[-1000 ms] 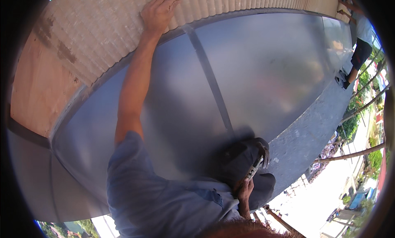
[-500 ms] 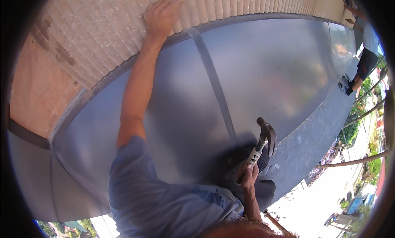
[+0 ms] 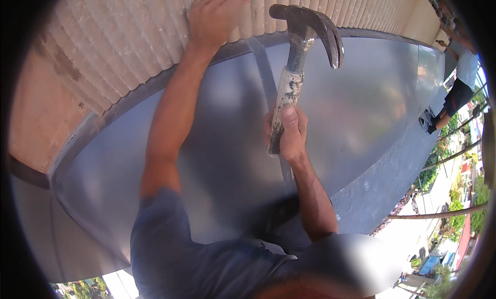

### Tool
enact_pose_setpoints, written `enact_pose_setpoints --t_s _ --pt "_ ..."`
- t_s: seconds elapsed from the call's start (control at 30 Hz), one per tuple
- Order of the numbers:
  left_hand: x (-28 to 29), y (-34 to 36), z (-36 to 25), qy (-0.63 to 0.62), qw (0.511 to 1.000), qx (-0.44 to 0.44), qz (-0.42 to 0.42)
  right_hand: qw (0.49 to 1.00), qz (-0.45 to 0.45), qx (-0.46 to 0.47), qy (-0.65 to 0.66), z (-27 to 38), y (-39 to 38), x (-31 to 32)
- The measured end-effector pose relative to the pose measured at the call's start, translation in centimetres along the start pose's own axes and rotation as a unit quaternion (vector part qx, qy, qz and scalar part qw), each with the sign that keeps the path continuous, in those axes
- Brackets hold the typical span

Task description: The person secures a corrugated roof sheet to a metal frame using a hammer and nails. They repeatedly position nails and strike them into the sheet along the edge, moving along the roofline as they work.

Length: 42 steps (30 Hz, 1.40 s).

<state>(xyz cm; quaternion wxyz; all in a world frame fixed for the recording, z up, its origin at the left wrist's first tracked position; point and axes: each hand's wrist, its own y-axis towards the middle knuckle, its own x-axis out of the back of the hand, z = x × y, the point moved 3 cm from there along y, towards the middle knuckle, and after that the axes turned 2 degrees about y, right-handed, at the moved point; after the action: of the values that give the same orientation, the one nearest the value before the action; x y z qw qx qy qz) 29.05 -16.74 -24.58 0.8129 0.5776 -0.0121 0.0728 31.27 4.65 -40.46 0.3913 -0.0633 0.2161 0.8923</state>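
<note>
A claw hammer (image 3: 287,90) is gripped in my right hand (image 3: 292,135). Its worn, paint-flecked handle slants upward, and the dark metal head stands near the lower edge of a beige corrugated sheet (image 3: 139,46). My left arm stretches up across a smooth grey panel (image 3: 351,92) to that sheet. Against the ridges, my left hand (image 3: 214,17) has its fingers bent and drawn together; whatever they may pinch is too small or hidden to make out. Below the hand, a narrow grey seam strip (image 3: 264,74) runs down the panel.
A grey ledge (image 3: 382,180) slopes along the right side, with a drop to the ground beyond it. At the far right another person (image 3: 460,82) stands on the ledge. Thin poles (image 3: 439,215) cross the drop. Bare plywood (image 3: 44,113) is at the left.
My right hand has raised the hammer from low by the ledge to up in front of the panel, close to the corrugated sheet. My left hand stays at the sheet.
</note>
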Motion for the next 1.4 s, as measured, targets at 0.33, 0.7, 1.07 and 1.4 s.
enact_pose_setpoints --t_s 0.33,0.7,1.07,1.4 --pt "0.1 0.2 0.1 0.004 1.000 0.013 -0.011 1.000 -0.013 -0.023 0.010 -1.2 6.1 -2.0" --pt "0.0 0.0 0.0 -0.003 1.000 0.020 -0.014 1.000 -0.007 -0.016 0.012 -1.7 6.2 -1.5" --pt "-0.3 -0.4 0.4 0.007 1.000 0.019 -0.015 1.000 -0.017 0.009 -0.003 -1.3 6.4 -1.7" --pt "-0.2 -0.3 0.1 0.023 0.999 0.043 -0.004 0.999 -0.004 0.000 -0.034 -1.2 6.5 -1.5"
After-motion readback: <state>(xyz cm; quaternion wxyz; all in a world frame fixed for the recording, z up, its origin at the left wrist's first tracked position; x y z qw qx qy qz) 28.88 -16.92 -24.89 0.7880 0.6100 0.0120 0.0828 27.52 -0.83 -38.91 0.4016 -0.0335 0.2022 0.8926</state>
